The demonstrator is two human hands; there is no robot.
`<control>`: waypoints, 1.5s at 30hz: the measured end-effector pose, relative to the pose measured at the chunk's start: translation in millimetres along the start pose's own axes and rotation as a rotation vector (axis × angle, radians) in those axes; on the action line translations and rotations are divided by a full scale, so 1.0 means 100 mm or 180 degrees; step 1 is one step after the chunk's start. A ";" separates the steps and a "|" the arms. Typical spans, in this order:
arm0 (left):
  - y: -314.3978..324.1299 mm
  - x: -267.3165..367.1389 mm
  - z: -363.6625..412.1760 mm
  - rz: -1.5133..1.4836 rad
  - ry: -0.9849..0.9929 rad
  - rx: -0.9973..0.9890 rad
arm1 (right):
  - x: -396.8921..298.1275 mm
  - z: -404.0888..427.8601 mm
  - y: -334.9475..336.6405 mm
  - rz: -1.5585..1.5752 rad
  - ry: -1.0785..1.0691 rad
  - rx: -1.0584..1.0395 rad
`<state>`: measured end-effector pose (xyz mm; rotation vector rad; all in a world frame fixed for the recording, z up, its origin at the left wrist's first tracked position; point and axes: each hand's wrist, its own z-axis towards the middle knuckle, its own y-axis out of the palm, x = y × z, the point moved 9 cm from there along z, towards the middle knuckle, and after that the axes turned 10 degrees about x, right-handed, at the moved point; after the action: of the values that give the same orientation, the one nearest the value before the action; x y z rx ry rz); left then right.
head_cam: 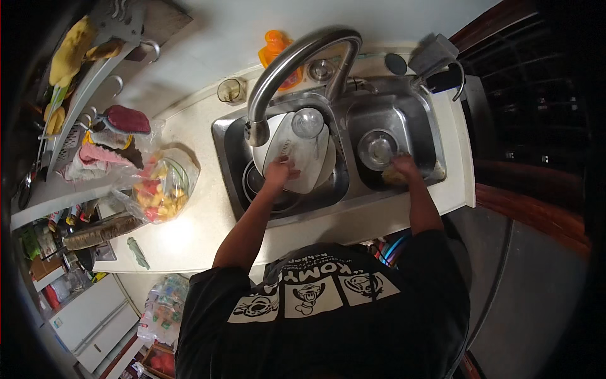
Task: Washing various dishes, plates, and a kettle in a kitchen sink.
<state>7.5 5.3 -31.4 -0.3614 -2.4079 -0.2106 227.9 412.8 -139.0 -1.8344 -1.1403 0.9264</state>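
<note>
My left hand (280,171) is over the left basin, at the near left edge of a white oval plate (296,151) that bears writing; whether it grips the plate cannot be told. A clear glass bowl (307,123) rests at the plate's far end. Other white dishes and a dark round pan (255,182) lie beneath. Over the right basin, my right hand (403,166) is curled just above a yellowish sponge or cloth (393,176), partly hidden by the hand. Beside it a round clear glass dish (378,149) lies in the right basin.
A steel faucet (303,49) arches over the left basin. Behind the sink stand an orange bottle (291,78), a glass (231,91) and a small glass dish (322,70). A grey holder (433,54) stands at back right. A plastic bag of food scraps (163,192) sits left.
</note>
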 end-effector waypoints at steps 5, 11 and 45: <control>-0.22 -0.02 -0.37 0.0446 0.0572 -0.0006 | -0.90 -0.40 -1.59 0.0964 0.1552 0.1209; 0.49 0.81 -1.05 0.1526 0.2164 -0.0217 | -1.88 -0.71 -2.36 0.1251 0.0656 0.1585; -0.24 0.07 0.54 0.0162 0.0294 0.0621 | -2.92 1.04 -0.84 0.2388 0.0937 -0.0345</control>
<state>-37.6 -2.7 -68.5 -0.3156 -2.3013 0.0302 9.7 191.9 -58.1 -2.4462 -0.3067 0.9486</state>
